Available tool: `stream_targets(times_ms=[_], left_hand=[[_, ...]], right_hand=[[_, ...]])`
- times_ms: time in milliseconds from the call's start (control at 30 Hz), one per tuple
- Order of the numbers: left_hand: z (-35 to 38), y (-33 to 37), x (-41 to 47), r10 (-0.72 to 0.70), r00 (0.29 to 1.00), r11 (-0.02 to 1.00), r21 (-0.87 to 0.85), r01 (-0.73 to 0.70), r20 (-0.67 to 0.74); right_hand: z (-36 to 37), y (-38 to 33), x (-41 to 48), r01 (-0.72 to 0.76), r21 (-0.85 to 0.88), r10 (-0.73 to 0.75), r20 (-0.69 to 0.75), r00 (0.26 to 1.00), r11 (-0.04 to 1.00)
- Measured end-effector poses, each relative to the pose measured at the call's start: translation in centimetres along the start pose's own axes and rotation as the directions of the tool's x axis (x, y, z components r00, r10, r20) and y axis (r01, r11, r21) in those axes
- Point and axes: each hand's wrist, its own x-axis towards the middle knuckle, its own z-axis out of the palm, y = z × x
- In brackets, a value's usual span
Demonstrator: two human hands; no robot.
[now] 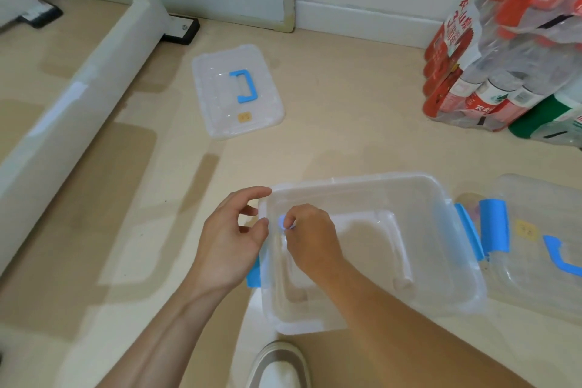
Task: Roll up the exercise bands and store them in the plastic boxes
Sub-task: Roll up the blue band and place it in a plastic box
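Observation:
A clear plastic box (441, 261) with blue side latches stands open on the floor in front of me. My right hand (310, 239) reaches inside its left end, fingers curled round a small pale blue rolled band (281, 221), mostly hidden by the fingers. My left hand (234, 239) hovers just outside the box's left rim, fingers loosely curled, holding nothing. A second clear box (541, 274) with its lid on and a blue handle sits touching the right side. A blue roll (493, 225) lies between the two boxes.
The loose clear lid (236, 90) with a blue handle lies on the floor further away. Shrink-wrapped packs of bottles (504, 41) stack at the right. A white frame rail (78, 98) runs along the left. My shoe (277, 365) is at the bottom edge.

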Motion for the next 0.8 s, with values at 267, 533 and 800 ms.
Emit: stream_targets(times_ms=[267,533,800], left_hand=[[0.0,0.1,-0.2,-0.014,1.0,1.0,-0.008,0.014,0.007],[-0.2,0.1,-0.1,-0.031,0.999,0.998,-0.059,0.032,0.02],[0.2,0.1,0.2,-0.009,1.0,0.999,-0.033,0.008,-0.01]], right_hand=[[0.5,0.2,0.2,-0.142,0.164,0.131,0.076,0.988,0.976],[-2.9,-0.8,-0.3,-0.502,0.726,0.379,0.348,0.857,0.469],[-3.7,-0.7,-0.8,-0.468,0.669,0.37,0.296,0.88,0.577]])
